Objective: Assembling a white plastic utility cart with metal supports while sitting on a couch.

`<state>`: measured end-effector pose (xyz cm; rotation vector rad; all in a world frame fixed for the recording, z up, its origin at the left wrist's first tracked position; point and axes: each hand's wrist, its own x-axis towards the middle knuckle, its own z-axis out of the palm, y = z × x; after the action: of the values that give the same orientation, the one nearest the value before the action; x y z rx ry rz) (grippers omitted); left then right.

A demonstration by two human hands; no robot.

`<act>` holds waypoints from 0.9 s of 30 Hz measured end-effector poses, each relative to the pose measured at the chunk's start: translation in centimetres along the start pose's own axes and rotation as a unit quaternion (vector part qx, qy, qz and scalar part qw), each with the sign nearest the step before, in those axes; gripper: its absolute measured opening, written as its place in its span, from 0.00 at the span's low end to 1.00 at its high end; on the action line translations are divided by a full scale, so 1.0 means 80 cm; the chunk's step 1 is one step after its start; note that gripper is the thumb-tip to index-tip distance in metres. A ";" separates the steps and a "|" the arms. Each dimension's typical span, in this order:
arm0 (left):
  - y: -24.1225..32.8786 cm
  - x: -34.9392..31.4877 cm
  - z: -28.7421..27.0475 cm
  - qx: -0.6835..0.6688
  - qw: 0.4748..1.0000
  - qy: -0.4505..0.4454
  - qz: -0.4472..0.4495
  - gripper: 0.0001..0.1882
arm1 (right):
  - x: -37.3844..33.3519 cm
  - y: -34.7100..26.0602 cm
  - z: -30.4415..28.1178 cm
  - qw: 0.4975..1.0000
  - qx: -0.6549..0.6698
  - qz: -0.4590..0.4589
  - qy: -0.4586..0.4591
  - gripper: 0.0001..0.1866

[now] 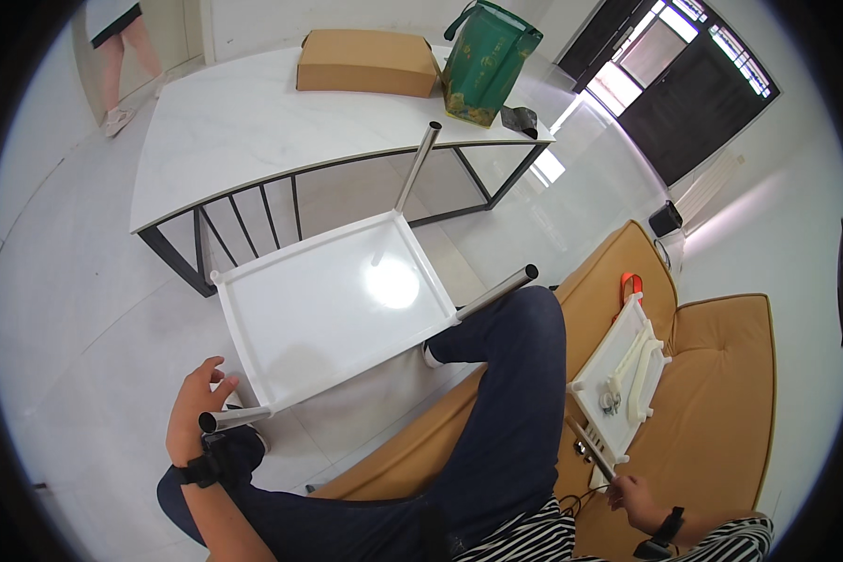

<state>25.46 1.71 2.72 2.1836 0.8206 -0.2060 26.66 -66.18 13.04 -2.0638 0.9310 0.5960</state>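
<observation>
My left fingers (pixel 209 367) are spread beside the metal leg (pixel 239 416) of a white tray (pixel 323 300), while my right fingers (pixel 621 489) pinch a metal tube (pixel 591 448) over the sofa (pixel 717 403).

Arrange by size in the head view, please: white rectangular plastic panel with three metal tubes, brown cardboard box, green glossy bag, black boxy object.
1. White panel
2. Cardboard box, green bag: too alike to rank
3. Black object
</observation>
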 end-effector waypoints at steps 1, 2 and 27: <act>-0.003 0.000 0.001 0.004 1.000 0.008 0.009 0.25 | -0.006 -0.010 0.002 1.000 -0.001 -0.002 0.001 0.11; -0.002 -0.001 0.001 0.002 1.000 0.008 0.008 0.25 | -0.014 -0.019 0.013 0.997 0.042 -0.067 -0.006 0.10; 0.026 0.010 -0.007 -0.480 0.867 -0.044 0.129 0.25 | -0.066 -0.285 0.480 0.754 -0.098 -0.399 -0.513 0.18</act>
<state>27.29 1.46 4.11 1.2890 0.4134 0.2092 37.44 -23.34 4.53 -1.6383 -0.6558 1.1485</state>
